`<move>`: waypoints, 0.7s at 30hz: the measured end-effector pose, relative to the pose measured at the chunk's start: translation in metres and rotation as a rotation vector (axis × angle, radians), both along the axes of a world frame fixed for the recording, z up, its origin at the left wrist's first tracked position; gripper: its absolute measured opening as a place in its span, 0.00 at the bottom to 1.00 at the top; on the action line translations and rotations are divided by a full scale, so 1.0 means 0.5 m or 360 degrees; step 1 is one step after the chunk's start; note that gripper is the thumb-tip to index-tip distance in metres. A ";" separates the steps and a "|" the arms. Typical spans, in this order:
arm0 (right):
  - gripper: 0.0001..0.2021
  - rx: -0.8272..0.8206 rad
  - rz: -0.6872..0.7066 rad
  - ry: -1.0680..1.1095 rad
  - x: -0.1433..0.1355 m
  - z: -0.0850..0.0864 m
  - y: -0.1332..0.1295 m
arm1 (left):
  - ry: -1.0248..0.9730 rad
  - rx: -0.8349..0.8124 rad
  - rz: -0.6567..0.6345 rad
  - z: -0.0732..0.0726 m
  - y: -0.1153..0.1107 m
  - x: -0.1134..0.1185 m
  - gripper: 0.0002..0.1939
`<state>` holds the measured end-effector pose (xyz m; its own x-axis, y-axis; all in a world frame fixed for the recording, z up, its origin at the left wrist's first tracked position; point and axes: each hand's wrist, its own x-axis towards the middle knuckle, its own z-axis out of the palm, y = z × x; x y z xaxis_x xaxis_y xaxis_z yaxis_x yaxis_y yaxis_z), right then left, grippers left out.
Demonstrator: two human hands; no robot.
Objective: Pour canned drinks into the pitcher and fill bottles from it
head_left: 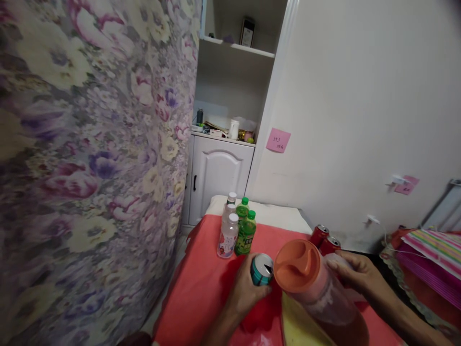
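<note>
My left hand is wrapped round a teal drink can, its silver top facing up with a dark opening. Close to the can's right side is a large translucent pitcher with an orange lid and brownish liquid low inside. My right hand has its fingers closed on the pitcher's whitish handle at the upper right. Beneath the can, a red object lies on the red-covered table, partly hidden by my left arm. A yellow item shows under the pitcher.
Several bottles, among them a clear bottle and a green bottle, stand behind my left hand. Two red cans, including a front can, stand behind the pitcher. A floral curtain borders the left; a white wall rises behind.
</note>
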<state>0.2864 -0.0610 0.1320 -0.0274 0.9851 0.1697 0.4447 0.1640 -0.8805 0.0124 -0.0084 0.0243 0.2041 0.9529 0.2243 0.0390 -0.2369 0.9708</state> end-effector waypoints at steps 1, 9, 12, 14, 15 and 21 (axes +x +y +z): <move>0.26 -0.0007 0.0008 0.0004 0.001 0.001 0.001 | -0.0002 0.0000 -0.0003 0.000 -0.001 0.000 0.32; 0.26 -0.0018 0.0058 -0.0023 -0.004 0.011 0.003 | 0.0021 0.0007 -0.0004 -0.003 0.001 0.001 0.32; 0.26 -0.0072 0.0068 0.0024 -0.007 0.013 0.003 | 0.0018 0.0010 -0.0002 -0.004 0.001 0.001 0.32; 0.26 -0.0087 0.0072 0.0037 -0.008 0.015 0.001 | -0.0006 0.0023 -0.0016 -0.003 0.000 0.001 0.32; 0.26 -0.0089 0.0075 0.0037 -0.008 0.016 0.001 | -0.0018 0.0026 -0.0019 -0.003 -0.001 0.001 0.32; 0.26 -0.0105 0.0082 0.0008 -0.006 0.020 0.000 | -0.0019 0.0034 -0.0016 -0.005 -0.004 0.002 0.32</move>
<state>0.2832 -0.0611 0.1421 -0.0779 0.9915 0.1044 0.4329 0.1280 -0.8923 0.0134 -0.0106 0.0220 0.2107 0.9458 0.2470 0.0252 -0.2578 0.9659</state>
